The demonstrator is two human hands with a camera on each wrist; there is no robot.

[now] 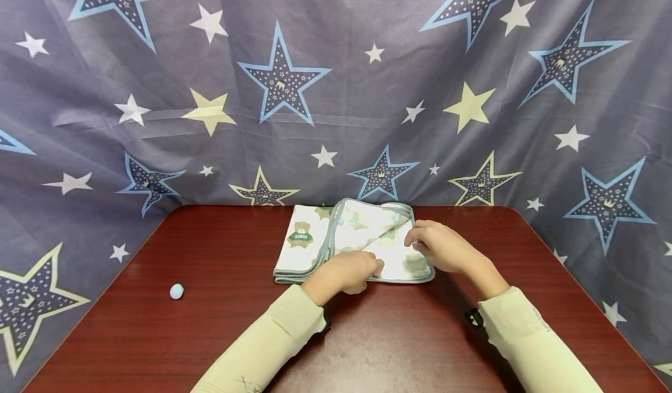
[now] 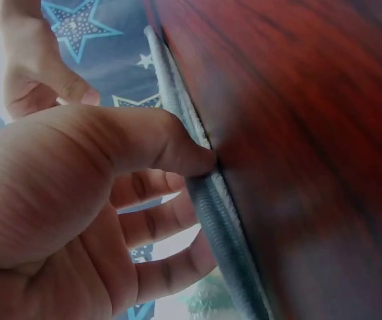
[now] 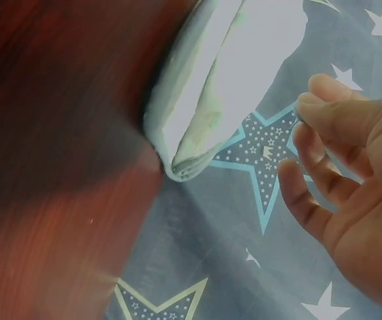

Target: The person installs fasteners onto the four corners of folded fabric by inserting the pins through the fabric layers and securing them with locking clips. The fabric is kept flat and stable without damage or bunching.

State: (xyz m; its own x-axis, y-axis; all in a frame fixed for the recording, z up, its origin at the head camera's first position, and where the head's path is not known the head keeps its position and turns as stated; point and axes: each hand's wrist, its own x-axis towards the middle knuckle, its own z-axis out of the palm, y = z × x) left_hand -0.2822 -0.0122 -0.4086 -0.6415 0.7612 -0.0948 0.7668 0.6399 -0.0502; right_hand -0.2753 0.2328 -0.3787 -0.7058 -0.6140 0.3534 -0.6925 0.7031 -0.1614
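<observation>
A folded white baby blanket (image 1: 301,241) with bear prints and grey-green edging lies at the back middle of the table. Its right part is folded over in uneven layers, with a diagonal crease. At the near edge, my left hand (image 1: 346,270) pinches the blanket's trim; in the left wrist view, the thumb (image 2: 184,150) lies against the edging (image 2: 224,233) with the other fingers on the far side. My right hand (image 1: 441,244) is above the blanket's right side, fingers loosely bent. The right wrist view shows the right hand (image 3: 351,173) apart from the blanket (image 3: 251,67), holding nothing visible.
A small pale blue ball (image 1: 176,291) sits on the left side of the reddish-brown wooden table (image 1: 226,247). Behind the table hangs a grey-blue curtain (image 1: 336,90) with star prints, touching or close to the back edge.
</observation>
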